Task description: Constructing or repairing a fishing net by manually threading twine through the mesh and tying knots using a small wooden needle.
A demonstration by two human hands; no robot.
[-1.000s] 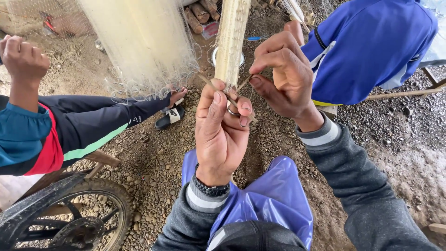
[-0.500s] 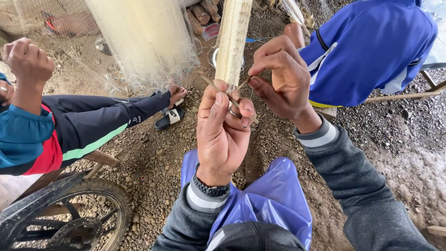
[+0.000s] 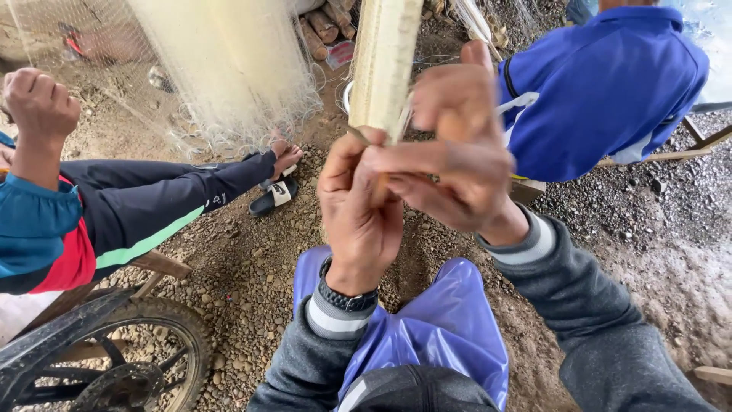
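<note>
Net bundle (image 3: 383,65) between both raised hands' grip

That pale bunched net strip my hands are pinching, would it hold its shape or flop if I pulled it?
The net strip probably flops: fine mesh, hanging gathered. Likely light, since the left hand and right hand pinch it with fingertips.

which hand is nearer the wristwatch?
Left. The wristwatch sits on the wrist just below the left hand; the right hand is higher and to the right, fingers meeting the left at the net strip.

left hand (image 3: 358,210), right hand (image 3: 457,164) pinched together
</note>
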